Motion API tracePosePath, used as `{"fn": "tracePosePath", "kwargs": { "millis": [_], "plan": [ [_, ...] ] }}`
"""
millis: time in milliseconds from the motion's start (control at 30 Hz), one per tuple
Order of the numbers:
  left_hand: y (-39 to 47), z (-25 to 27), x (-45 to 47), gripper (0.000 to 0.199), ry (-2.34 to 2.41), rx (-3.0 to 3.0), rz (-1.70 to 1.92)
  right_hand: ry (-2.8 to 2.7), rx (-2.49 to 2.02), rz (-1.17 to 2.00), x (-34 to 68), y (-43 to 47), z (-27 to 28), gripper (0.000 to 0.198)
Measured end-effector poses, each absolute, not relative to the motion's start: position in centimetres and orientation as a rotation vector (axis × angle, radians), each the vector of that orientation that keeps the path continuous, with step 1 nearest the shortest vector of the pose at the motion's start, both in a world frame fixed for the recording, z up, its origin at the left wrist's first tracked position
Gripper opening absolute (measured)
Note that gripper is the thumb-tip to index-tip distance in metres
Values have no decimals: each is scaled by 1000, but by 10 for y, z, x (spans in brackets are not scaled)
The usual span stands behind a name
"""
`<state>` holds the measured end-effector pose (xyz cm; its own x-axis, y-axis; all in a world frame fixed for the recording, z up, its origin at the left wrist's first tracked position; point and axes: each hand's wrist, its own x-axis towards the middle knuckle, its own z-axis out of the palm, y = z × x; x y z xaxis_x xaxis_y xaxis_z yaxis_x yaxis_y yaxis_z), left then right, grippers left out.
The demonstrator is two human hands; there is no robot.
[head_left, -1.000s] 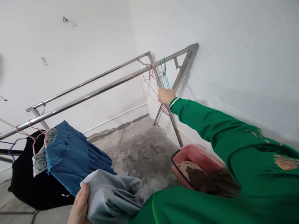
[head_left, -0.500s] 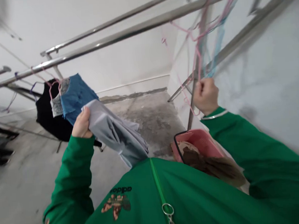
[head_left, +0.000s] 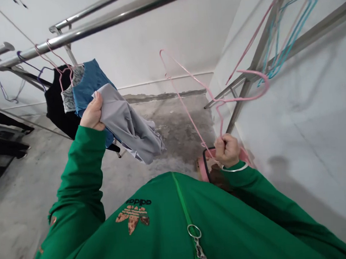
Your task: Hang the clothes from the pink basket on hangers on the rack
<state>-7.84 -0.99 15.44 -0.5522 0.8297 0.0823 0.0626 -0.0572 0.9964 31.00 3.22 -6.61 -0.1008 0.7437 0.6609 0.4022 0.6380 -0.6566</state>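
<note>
My left hand (head_left: 92, 112) is closed on the upper edge of a light grey garment (head_left: 128, 122), which hangs in folds toward my front. Its exact kind does not show. My right hand (head_left: 228, 149) grips a pink clothes hanger (head_left: 193, 80), its hook pointing right and its frame reaching up and left. No cloth is on that hanger. Just behind my left hand, a blue garment (head_left: 91, 82), a grey patterned one (head_left: 69, 98) and a black sleeveless top (head_left: 55, 102) hang from the metal rail (head_left: 95, 30).
Below my right hand stands a pink basket (head_left: 204, 170) with brown cloth inside, partly hidden. Blue hangers (head_left: 299, 37) hang on the rack at the right, near the white wall (head_left: 317, 115). Dark trousers (head_left: 5, 145) show at the far left.
My right hand has come down and inward with the pink hanger, now apart from the blue hangers on the rack. My left hand still holds the grey garment, slightly higher in view.
</note>
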Motion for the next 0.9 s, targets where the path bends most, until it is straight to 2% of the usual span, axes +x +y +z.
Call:
{"fn": "tracePosePath", "kwargs": {
  "millis": [133, 200, 267, 367, 533, 700, 900],
  "plan": [
    [-13, 154, -86, 37, 1601, 939, 1651, -1552, -795, 853, 297, 8, -63, 15],
    [-14, 156, -86, 35, 1595, 971, 1639, -1471, -736, 1080, 286, 6, -49, 23],
    [-14, 157, -85, 33, 1591, 996, 1629, -1465, -702, 1201, 278, 8, -31, 29],
    [-14, 158, -84, 31, 1610, 1001, 1590, -1594, -679, 1307, 280, 14, -9, 25],
    [-18, 152, -86, 31, 1620, 982, 1544, -1799, -653, 1549, 299, 12, 2, 31],
    [-19, 141, -76, 30, 1611, 976, 1467, -1925, -590, 1642, 269, 14, -3, 44],
    [-25, 113, -19, 31, 1638, 922, 1192, -1789, -716, 1430, 194, 22, -16, 43]
  ]
}}
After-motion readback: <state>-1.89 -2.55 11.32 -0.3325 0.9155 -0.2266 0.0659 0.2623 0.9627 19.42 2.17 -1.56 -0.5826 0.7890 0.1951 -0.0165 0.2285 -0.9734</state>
